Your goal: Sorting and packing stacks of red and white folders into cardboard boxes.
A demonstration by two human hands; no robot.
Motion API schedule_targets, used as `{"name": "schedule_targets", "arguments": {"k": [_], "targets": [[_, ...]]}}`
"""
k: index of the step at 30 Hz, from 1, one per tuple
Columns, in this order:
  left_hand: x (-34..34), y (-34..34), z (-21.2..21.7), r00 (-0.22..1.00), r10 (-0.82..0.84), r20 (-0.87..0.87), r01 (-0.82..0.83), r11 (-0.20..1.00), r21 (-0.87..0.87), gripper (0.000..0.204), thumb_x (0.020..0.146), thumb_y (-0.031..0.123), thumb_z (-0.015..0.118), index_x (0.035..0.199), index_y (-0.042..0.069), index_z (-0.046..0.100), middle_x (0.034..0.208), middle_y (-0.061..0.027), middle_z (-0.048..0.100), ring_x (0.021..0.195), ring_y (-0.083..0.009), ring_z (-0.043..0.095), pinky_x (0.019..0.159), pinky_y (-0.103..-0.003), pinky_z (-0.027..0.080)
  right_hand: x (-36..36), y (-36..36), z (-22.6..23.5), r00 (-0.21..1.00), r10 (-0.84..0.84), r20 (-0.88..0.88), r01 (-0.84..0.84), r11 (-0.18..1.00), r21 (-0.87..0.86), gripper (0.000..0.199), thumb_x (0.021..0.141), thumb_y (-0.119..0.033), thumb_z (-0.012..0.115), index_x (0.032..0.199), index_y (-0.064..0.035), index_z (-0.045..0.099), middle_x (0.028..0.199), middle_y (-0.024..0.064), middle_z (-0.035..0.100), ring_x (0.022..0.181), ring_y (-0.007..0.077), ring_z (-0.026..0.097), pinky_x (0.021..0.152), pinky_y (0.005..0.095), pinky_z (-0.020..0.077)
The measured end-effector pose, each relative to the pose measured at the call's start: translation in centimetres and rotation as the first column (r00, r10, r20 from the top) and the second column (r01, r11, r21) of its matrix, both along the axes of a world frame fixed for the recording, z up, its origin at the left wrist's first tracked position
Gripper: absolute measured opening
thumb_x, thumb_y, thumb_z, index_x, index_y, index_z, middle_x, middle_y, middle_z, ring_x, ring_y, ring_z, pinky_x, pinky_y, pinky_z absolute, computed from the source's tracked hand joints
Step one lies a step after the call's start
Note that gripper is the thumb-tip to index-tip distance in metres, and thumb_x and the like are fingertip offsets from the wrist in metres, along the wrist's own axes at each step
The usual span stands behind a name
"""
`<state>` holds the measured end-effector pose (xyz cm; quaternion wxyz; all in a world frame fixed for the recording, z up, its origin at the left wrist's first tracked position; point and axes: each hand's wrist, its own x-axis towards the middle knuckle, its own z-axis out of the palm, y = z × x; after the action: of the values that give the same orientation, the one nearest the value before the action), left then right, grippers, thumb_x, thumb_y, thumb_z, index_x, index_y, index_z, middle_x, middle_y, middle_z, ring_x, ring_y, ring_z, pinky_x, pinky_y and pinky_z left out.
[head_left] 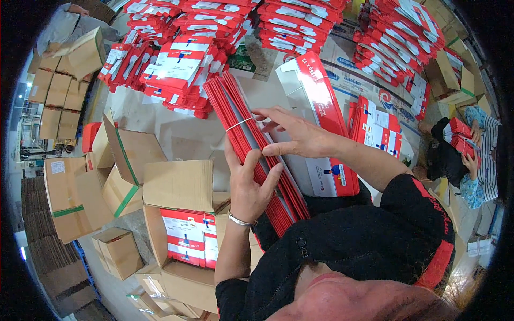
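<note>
A thick bundle of flat red cartons slants across my lap, its stacked edges facing up and a pale band around it. My left hand grips the bundle from the near left side, with its thumb over the edges. At the bundle's right edge, my right hand has thumb and fingers apart, fingertips close to the band; its thumb tip is near my left fingers. Whether the fingertips hook the band, I cannot tell. Beneath my right forearm lies a larger red and white carton.
Stacks of banded red and white cartons line the far side. An open brown box on the left holds red cartons. More brown boxes are piled at far left. On the right, another person holds red cartons.
</note>
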<state>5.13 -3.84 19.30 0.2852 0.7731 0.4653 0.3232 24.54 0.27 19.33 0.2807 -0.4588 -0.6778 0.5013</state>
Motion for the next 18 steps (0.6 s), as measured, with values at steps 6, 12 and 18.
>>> {"name": "schedule_targets", "arguments": {"k": [6, 12, 18], "targets": [[-0.1, -0.1, -0.2, 0.997, -0.012, 0.071, 0.012, 1.0, 0.003, 0.029, 0.083, 0.015, 0.069, 0.105, 0.003, 0.055, 0.144, -0.0268, 0.027, 0.132, -0.04, 0.036, 0.105, -0.044, 0.035, 0.3, 0.1, -0.5, 0.999, -0.001, -0.047, 0.001, 1.0, 0.011, 0.08, 0.084, -0.037, 0.068, 0.147, -0.0083, 0.029, 0.134, 0.0161, 0.044, 0.118, 0.0267, 0.053, 0.102, 0.0429, 0.0422], [-0.2, -0.5, -1.3, 0.945, 0.051, 0.322, -0.031, 0.997, -0.066, 0.034, 0.081, 0.002, 0.061, 0.111, 0.005, 0.046, 0.148, -0.0298, 0.02, 0.135, -0.0468, 0.03, 0.104, -0.046, 0.037, 1.5, -0.1, -0.2, 0.991, -0.055, -0.125, 0.048, 0.997, -0.058, 0.078, 0.084, -0.032, 0.066, 0.148, -0.0082, 0.028, 0.136, 0.0172, 0.046, 0.116, 0.0281, 0.054, 0.1, 0.0426, 0.0441], [-0.2, -0.5, 0.5, 0.997, 0.033, -0.074, -0.026, 0.995, 0.094, 0.027, 0.077, 0.001, 0.065, 0.102, 0.008, 0.058, 0.154, -0.0267, 0.007, 0.134, -0.0476, 0.033, 0.104, -0.042, 0.04, 1.4, -0.1, 0.2, 0.996, -0.051, -0.079, 0.048, 0.998, -0.037, 0.082, 0.082, -0.032, 0.07, 0.148, -0.0078, 0.028, 0.136, 0.016, 0.046, 0.116, 0.0279, 0.055, 0.099, 0.0421, 0.0446]]}}
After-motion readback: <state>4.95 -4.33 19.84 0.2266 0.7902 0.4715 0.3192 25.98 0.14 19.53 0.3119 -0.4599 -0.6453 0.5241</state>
